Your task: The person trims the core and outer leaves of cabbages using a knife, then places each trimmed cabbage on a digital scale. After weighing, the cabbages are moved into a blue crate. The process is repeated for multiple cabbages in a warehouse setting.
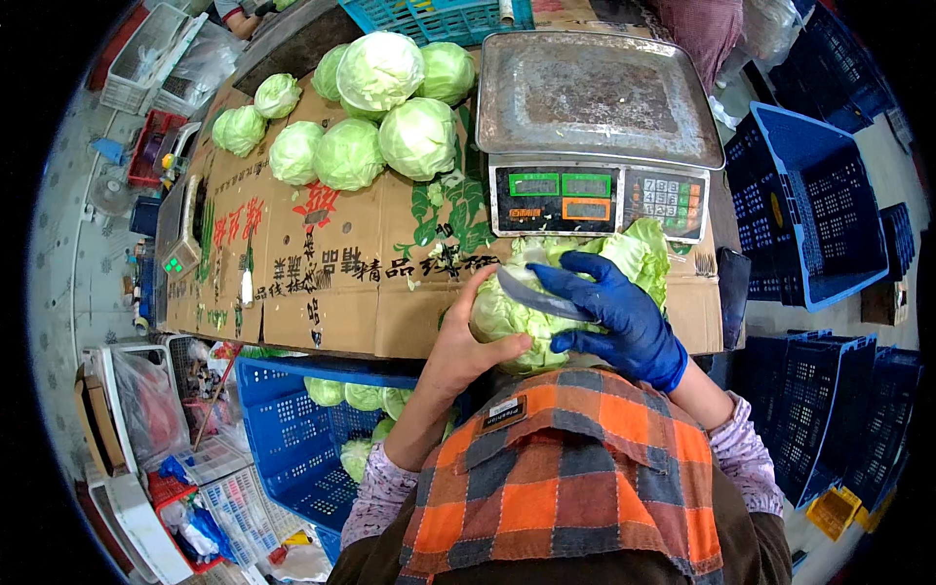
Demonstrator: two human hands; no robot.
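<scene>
A pale green cabbage [515, 329] is held close against my checked apron at the front edge of the cardboard-covered table. My bare left hand [464, 340] grips its left side, thumb across the front. In a blue glove, my right hand [621, 318] holds a curved knife blade [545, 298], which lies over the top of the cabbage; the handle is hidden by the glove. Loose outer cabbage leaves [647, 256] lie just beyond the right hand. Farther left, several trimmed-looking cabbages [349, 155] rest in a group, some stacked.
Beyond my hands stands a digital scale [599, 102] with a stained metal pan. A blue plastic crate [285, 417] holding cabbages is below the table at left. More blue crates [826, 205] stand at right. A white-handled tool [247, 287] lies on the cardboard [351, 307].
</scene>
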